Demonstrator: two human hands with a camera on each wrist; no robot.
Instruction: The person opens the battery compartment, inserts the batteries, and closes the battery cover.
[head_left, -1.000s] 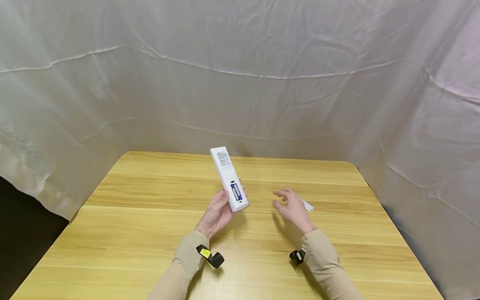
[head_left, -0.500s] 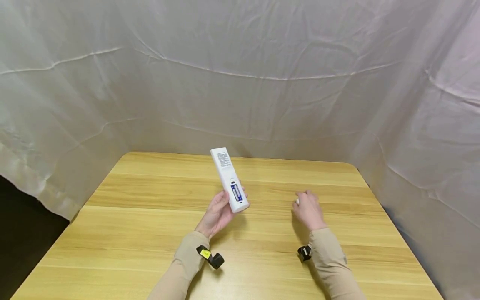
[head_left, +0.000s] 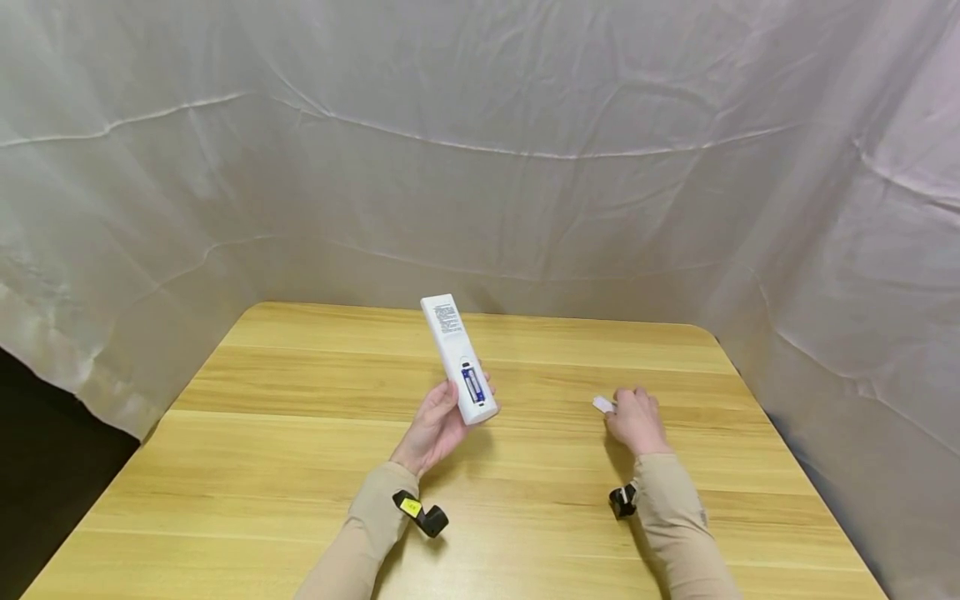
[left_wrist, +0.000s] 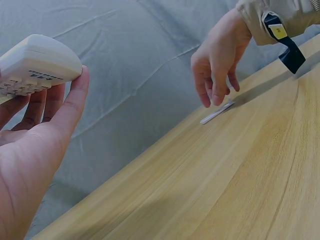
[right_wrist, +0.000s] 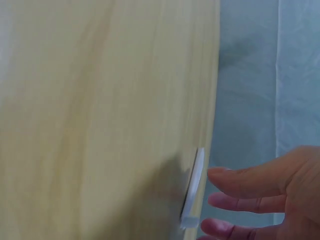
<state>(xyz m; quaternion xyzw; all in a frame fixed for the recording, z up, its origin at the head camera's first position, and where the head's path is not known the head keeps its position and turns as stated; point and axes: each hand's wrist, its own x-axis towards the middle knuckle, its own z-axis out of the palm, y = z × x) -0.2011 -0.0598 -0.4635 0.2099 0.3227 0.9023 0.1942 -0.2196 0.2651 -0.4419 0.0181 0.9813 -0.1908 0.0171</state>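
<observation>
A white remote control (head_left: 454,346) is gripped at its lower end by my left hand (head_left: 437,427), raised over the table. Its back faces up, showing printed text and an uncovered compartment with blue batteries (head_left: 473,385) inside. Keys on its other side show in the left wrist view, where the remote (left_wrist: 42,62) rests against the fingers. My right hand (head_left: 637,422) hovers low over a small white battery cover (head_left: 602,404) lying on the wood. Thumb and fingers hang loosely bent just beside the cover (right_wrist: 193,187) in the right wrist view, not closed round it.
The wooden table (head_left: 300,500) has rounded far corners and a far edge near the hanging grey cloth (head_left: 480,208). Black wrist cameras (head_left: 423,512) are strapped to both sleeves. A dark area (head_left: 60,467) lies beyond the table at left.
My right hand moved right, first over the battery cover, then a little farther, so the cover's left end shows again, slightly left of its first place. My left hand holds the remote still.
</observation>
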